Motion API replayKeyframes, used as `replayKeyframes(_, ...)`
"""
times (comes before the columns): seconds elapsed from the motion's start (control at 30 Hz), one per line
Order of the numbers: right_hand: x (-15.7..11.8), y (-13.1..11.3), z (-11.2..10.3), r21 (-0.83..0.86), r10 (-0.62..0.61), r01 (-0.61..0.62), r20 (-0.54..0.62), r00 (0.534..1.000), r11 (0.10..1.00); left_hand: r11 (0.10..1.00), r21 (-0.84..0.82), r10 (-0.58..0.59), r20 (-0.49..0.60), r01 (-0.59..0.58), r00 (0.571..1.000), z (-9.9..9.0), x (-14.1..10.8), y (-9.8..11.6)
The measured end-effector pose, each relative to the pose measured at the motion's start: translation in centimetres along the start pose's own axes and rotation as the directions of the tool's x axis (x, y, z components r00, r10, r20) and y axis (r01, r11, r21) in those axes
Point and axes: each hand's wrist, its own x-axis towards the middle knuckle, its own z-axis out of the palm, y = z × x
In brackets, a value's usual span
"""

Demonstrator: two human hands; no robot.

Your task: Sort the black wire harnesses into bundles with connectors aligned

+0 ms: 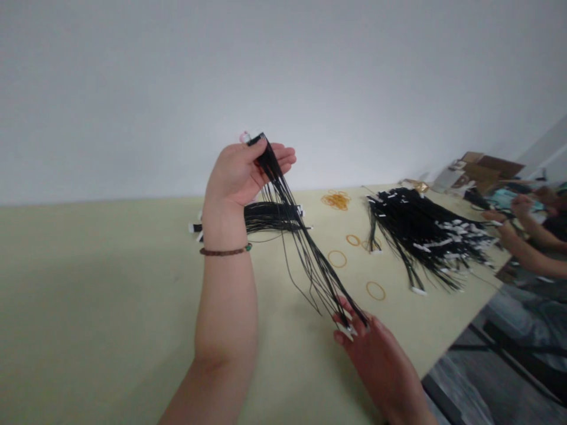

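My left hand is raised over the table and pinches the top end of a bundle of black cables between thumb and fingers. The bundle slants down to the right, its strands fanned apart. At its lower end, my right hand has its fingers curled around the strand ends, where small white connectors show. Its grip is partly hidden by the cables. Behind my left wrist lies another bundle of black cables with white ends, flat on the table.
A large heap of black cables with white connectors covers the table's right side. Yellow rubber bands lie in a pile, with loose ones such as a rubber band nearer. Cardboard boxes and another person's hands are at the far right.
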Motion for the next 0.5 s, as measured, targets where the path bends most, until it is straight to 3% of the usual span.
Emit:
replayKeyframes(0.23, -0.9, -0.5, 2.4, 0.363, 0.188, -0.164, -0.033, 0.982, 0.917, 0.992, -0.125, -0.023, -0.03, 0.019, 0.999, 1.2, 0.6, -0.4)
replayKeyframes(0.33, -0.7, 0.1, 2.2, 0.302, 0.165, -0.143, -0.048, 0.985, 0.943, 0.987, -0.158, -0.031, -0.02, 0.027, 0.999, 1.2, 0.6, -0.6)
replayKeyframes(0.5, -1.2, 0.9, 0.6, 0.031, 0.078, -0.077, -0.04, 0.996, 0.997, 0.99, -0.119, -0.075, -0.044, 0.07, 0.996, 1.3, 0.3, -0.1)
